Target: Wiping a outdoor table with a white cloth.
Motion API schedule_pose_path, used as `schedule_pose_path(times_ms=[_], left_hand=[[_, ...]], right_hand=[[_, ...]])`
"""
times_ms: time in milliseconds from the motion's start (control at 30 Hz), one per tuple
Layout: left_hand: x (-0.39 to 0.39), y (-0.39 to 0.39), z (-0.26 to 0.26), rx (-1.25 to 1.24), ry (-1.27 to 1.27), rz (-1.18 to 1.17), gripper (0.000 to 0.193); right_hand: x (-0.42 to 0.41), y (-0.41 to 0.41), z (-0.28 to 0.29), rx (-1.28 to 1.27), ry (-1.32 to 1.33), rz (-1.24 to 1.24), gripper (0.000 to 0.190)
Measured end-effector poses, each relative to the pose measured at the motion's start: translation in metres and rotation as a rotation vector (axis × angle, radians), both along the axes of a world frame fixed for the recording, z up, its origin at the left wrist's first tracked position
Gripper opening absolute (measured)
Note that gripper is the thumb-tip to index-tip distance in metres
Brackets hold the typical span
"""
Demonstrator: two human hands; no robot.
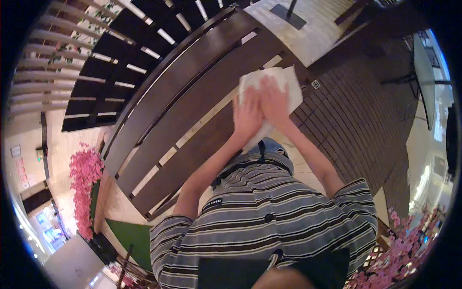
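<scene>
My left hand (pixel 249 112) and my right hand (pixel 273 103) are side by side, both holding a white cloth (pixel 292 81) down with fingers stretched forward. Below the cloth is a dark brown wooden slatted top (pixel 180 108), with pale floor showing through its gaps. The cloth lies over the slats near their right end, and one part of it hangs back towards my waist. Under the palms, the middle of the cloth is hidden.
Black slatted furniture (pixel 104 72) stands beyond the slatted top. A ribbed brown surface (pixel 350 119) extends on the right. Pink artificial flowers stand at left (pixel 85 180) and lower right (pixel 400 245). A post on a flat base (pixel 288 17) stands at the top.
</scene>
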State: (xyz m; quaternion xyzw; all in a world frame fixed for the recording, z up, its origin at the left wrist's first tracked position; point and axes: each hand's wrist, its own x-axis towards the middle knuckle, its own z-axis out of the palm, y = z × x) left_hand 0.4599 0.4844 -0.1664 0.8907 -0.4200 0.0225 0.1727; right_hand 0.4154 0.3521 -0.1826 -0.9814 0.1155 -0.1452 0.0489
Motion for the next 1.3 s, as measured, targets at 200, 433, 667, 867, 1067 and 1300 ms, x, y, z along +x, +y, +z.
schedule_pose_path(times_ms=[200, 433, 667, 867, 1067, 1300], left_hand=[[-0.031, 0.112, 0.000, 0.094, -0.020, 0.174, 0.051], [-0.001, 0.027, -0.024, -0.195, 0.155, 0.000, 0.047], [-0.029, 0.124, -0.023, -0.060, -0.121, 0.282, 0.047], [-0.103, 0.336, 0.000, 0.475, -0.098, 0.832, 0.056], [-0.146, 0.449, 0.008, 0.526, 0.064, 1.272, 0.060], [-0.137, 0.487, -0.036, 0.269, 0.173, 1.545, 0.056]], right_hand=[[-0.006, 0.098, 0.009, 0.179, 0.059, 0.392, 0.055], [0.002, 0.032, -0.005, 0.119, 0.064, 0.057, 0.052], [0.012, 0.123, -0.010, 0.003, 0.116, 0.205, 0.053], [0.009, 0.350, 0.008, 0.114, 0.031, 0.980, 0.050], [0.004, 0.501, 0.005, 0.330, -0.088, 1.462, 0.042], [0.016, 0.560, -0.027, 0.172, 0.044, 1.546, 0.049]])
